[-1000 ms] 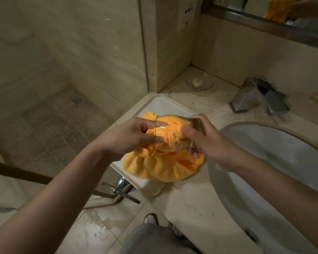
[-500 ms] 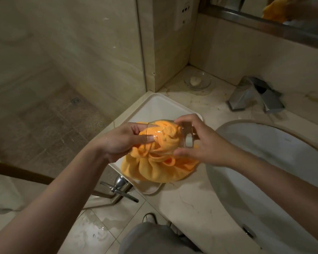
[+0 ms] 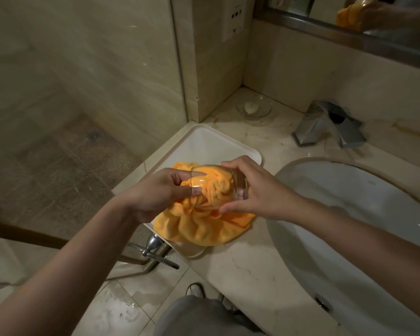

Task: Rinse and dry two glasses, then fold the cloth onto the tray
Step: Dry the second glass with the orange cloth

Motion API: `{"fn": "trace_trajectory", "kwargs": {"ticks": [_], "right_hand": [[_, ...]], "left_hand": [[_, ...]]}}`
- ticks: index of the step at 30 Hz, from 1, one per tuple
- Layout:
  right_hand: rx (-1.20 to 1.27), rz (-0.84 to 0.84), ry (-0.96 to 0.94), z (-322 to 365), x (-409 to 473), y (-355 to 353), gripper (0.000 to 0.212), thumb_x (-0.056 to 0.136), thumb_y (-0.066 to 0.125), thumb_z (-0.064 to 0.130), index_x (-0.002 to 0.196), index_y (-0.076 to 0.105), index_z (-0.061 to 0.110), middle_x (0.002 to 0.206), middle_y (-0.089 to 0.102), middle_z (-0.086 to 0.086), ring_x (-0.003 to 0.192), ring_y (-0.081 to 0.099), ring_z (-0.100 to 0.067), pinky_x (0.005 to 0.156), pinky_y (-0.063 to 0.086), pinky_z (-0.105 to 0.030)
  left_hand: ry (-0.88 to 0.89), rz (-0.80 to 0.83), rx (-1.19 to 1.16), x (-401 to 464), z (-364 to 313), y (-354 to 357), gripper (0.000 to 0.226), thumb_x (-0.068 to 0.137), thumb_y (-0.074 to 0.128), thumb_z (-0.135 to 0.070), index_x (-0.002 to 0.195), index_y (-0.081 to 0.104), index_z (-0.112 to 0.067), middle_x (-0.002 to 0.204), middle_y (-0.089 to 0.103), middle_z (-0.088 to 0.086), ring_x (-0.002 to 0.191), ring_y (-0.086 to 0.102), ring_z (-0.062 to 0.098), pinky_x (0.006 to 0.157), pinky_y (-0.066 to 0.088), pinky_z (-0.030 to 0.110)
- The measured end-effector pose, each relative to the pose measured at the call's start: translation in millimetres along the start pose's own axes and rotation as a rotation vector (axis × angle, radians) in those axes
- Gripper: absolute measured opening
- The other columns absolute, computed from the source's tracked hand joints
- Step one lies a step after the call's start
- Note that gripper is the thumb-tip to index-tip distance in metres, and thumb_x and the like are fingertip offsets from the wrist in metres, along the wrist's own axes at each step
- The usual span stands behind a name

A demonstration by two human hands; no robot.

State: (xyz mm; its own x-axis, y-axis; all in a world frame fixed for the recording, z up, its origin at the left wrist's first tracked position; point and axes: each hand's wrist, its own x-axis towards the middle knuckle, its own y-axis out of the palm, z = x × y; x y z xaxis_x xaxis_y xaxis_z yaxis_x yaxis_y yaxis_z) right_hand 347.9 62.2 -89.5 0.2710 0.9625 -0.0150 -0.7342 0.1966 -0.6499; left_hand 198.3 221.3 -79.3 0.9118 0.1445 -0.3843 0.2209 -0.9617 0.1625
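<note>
One glass tumbler (image 3: 218,187) is held sideways over the white tray (image 3: 204,144) at the desk's left edge; the right hand (image 3: 255,190) curls round its base to steady it while the left hand (image 3: 155,192) fingers push orange cloth (image 3: 204,226) inside to dry it

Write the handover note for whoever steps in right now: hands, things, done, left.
Left hand: grips the orange cloth, part of it stuffed inside the glass.
Right hand: grips the glass by its base end, on its side above the white tray.
Done: this glass is mid-drying.
Left: finish it and set it down. A second glass may stand under the cloth; unclear. Then fold the cloth onto the tray.
</note>
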Motion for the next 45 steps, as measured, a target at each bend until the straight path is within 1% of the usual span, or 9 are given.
{"fn": "trace_trajectory", "kwargs": {"ticks": [2,10,20,24,29,35,38,42,45], "right_hand": [[-0.095,-0.046,-0.122,-3.6,0.0,6.3,0.081,0.066,0.079,0.037,0.131,0.033,0.021,0.119,0.035,0.003,0.109,0.035,0.0,0.088,0.028,0.001],[-0.431,-0.359,-0.424,-18.1,1.4,29.8,0.077,0.059,0.084,0.007,0.115,0.032,0.017,0.121,0.031,-0.007,0.112,0.036,-0.028,0.087,0.047,-0.044],[-0.402,-0.469,-0.091,-24.7,4.1,24.8,0.076,0.059,0.084,0.012,0.121,0.04,0.011,0.119,0.034,-0.003,0.107,0.049,-0.024,0.089,0.05,-0.034],[-0.105,-0.534,0.259,-29.4,-1.8,11.0,0.081,0.06,0.085,0.017,0.128,0.043,0.007,0.113,0.029,0.003,0.102,0.042,-0.009,0.08,0.032,0.002],[0.082,-0.621,0.397,-33.3,-9.2,2.3,0.077,0.059,0.086,0.019,0.124,0.044,0.01,0.114,0.031,0.002,0.105,0.045,-0.012,0.087,0.039,-0.018],[0.245,-0.64,0.368,-24.6,-13.0,6.9,0.068,0.059,0.086,0.011,0.116,0.048,0.012,0.118,0.036,-0.002,0.089,0.05,-0.002,0.067,0.038,0.002],[0.301,-0.578,0.373,-20.1,-17.1,16.8,0.064,0.058,0.086,0.009,0.106,0.046,0.019,0.116,0.041,-0.004,0.088,0.054,-0.004,0.068,0.042,-0.003],[0.334,-0.467,0.377,-8.9,-22.0,31.5,0.057,0.057,0.087,0.011,0.088,0.044,0.032,0.104,0.038,0.004,0.081,0.056,-0.008,0.061,0.043,-0.002],[0.337,-0.414,0.375,1.7,-21.3,37.3,0.06,0.058,0.086,0.018,0.1,0.044,0.028,0.104,0.037,0.009,0.083,0.052,0.001,0.065,0.041,-0.002]], "left_hand": [[-0.009,0.002,-0.051,0.6,1.7,-1.2,0.021,0.075,0.056,-0.005,0.083,0.076,-0.006,0.082,0.074,0.011,0.072,0.071,0.019,0.062,0.057,0.025],[-0.048,0.044,-0.223,4.6,6.1,-1.7,0.019,0.071,0.07,-0.013,0.088,0.075,-0.006,0.086,0.074,0.015,0.075,0.072,0.022,0.063,0.058,0.028],[0.008,-0.059,-0.182,4.5,-9.6,2.4,0.021,0.083,0.053,-0.011,0.073,0.072,-0.011,0.067,0.07,0.005,0.06,0.067,0.013,0.055,0.054,0.021],[0.13,-0.227,-0.128,1.8,-24.5,-18.5,0.01,0.08,0.062,-0.017,0.075,0.071,-0.015,0.067,0.069,-0.002,0.058,0.064,0.006,0.059,0.054,0.018],[0.27,-0.435,0.018,-0.6,-57.0,-28.0,0.014,0.091,0.051,-0.015,0.083,0.062,-0.017,0.055,0.062,-0.01,0.049,0.056,0.0,0.047,0.044,0.012],[0.171,-0.545,0.51,5.7,-47.7,-27.9,0.012,0.095,0.049,-0.021,0.096,0.059,-0.029,0.101,0.059,0.002,0.091,0.058,0.02,0.068,0.051,0.032],[0.012,-0.574,0.999,8.7,-20.0,-31.7,0.027,0.094,0.051,-0.028,0.12,0.054,-0.023,0.148,0.031,0.01,0.132,0.036,0.031,0.1,0.041,0.046],[0.236,-0.694,0.93,-2.9,-17.4,-22.2,0.025,0.093,0.051,-0.028,0.117,0.056,-0.023,0.109,0.061,0.001,0.094,0.059,0.019,0.076,0.05,0.032],[0.359,-0.452,0.653,-15.3,-29.7,-0.7,0.015,0.083,0.058,-0.033,0.098,0.059,-0.036,0.089,0.064,-0.021,0.082,0.061,0.005,0.071,0.053,0.022]]}}
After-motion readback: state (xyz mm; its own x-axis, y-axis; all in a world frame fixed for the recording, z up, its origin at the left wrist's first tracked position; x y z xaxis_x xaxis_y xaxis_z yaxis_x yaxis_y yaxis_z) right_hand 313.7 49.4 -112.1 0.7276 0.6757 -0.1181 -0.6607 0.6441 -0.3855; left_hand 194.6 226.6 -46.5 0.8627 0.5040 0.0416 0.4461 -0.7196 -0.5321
